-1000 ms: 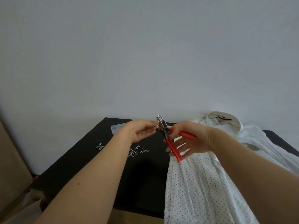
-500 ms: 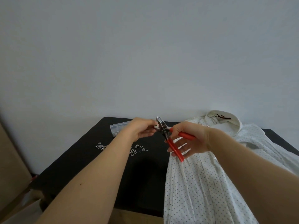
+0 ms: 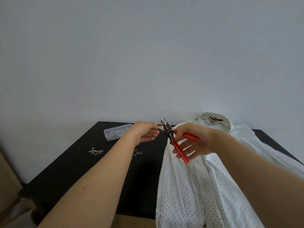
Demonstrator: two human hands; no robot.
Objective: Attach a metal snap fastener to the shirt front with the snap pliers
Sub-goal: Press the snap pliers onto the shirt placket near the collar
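A person's right hand (image 3: 195, 142) is gripping the red handles of the snap pliers (image 3: 176, 142), spread apart. The left hand (image 3: 144, 133) is pinching a small snap piece (image 3: 160, 128) at the tool's head. The soft, limp dotted shirt (image 3: 197, 186) is lying on the black table (image 3: 82, 170) toward four o'clock; loose snaps (image 3: 96, 151) are lying at nine.

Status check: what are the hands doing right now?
Right hand holds snap pliers, handles spread. Left hand pinches small white piece at pliers' head. Shirt flat below, untouched. Nothing blocking.
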